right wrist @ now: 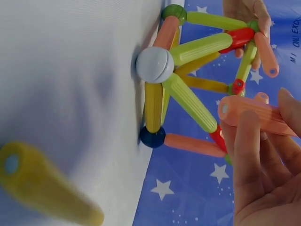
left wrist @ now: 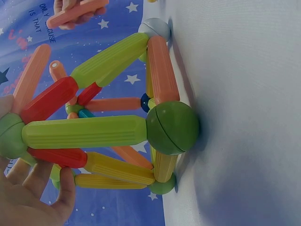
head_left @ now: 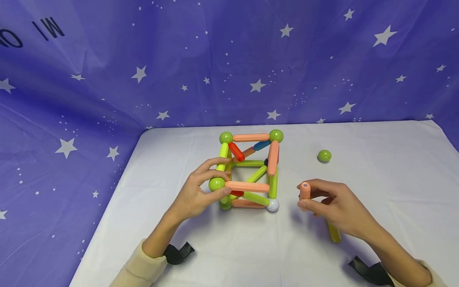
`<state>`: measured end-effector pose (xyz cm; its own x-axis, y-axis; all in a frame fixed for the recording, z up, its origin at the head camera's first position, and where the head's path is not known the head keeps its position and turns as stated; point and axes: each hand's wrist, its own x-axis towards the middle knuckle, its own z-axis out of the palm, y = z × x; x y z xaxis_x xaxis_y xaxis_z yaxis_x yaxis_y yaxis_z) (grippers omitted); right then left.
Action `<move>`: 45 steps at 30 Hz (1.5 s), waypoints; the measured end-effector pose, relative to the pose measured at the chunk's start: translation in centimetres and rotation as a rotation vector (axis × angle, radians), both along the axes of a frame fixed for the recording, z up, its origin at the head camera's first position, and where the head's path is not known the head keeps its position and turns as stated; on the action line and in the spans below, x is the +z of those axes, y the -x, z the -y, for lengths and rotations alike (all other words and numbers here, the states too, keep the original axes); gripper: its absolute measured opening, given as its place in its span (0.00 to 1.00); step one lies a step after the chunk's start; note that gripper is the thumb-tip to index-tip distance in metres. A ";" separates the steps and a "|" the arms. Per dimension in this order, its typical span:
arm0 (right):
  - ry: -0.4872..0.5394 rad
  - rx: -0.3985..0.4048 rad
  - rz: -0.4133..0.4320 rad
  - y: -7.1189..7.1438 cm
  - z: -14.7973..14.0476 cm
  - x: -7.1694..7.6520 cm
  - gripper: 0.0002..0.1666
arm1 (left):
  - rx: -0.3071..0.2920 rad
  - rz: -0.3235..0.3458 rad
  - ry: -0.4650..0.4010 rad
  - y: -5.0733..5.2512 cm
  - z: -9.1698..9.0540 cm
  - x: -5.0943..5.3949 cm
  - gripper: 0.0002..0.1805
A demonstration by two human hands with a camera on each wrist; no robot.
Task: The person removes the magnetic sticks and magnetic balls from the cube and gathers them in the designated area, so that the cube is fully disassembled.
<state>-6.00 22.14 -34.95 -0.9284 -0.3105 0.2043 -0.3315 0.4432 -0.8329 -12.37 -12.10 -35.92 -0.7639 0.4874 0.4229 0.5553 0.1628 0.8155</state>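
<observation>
A box-shaped frame of magnetic rods and balls (head_left: pixel 251 137) stands on the white cloth, in green, yellow, orange, red and blue. My left hand (head_left: pixel 193 191) grips its near upper left corner, thumb and fingers around a green ball (head_left: pixel 216 184). From that ball an orange rod (head_left: pixel 249 187) reaches rightward, its far end without a ball. Below that end sits a white ball (right wrist: pixel 154 64) at the frame's base. Right of the frame, apart from it, my right hand (head_left: pixel 338 205) pinches a loose orange rod (right wrist: pixel 254 114) between thumb and fingers.
A loose green ball (head_left: pixel 324 156) lies on the cloth to the right. Under my right hand is a loose yellow rod (head_left: pixel 334 232), close to the right wrist camera. Black straps (head_left: pixel 178 253) hang at both wrists. A blue starry backdrop (head_left: pixel 215 59) rises behind the table.
</observation>
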 end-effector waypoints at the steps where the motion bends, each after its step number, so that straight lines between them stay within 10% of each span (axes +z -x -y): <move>1: -0.002 -0.010 -0.013 -0.2 -0.2 0.0 0.13 | 0.002 0.000 0.002 0.0 0.0 0.0 0.09; 14: 0.006 -0.156 -0.002 -2.6 -4.1 -0.9 0.33 | 0.003 0.004 -0.006 -0.1 0.0 0.0 0.09; 28: -0.168 -0.230 0.012 -3.2 -7.0 -3.4 0.28 | -0.004 0.011 -0.012 0.0 0.0 0.0 0.08; 45: -0.265 -0.204 0.248 -2.3 -8.0 -5.0 0.27 | 0.005 0.010 -0.006 -0.1 -0.1 0.0 0.08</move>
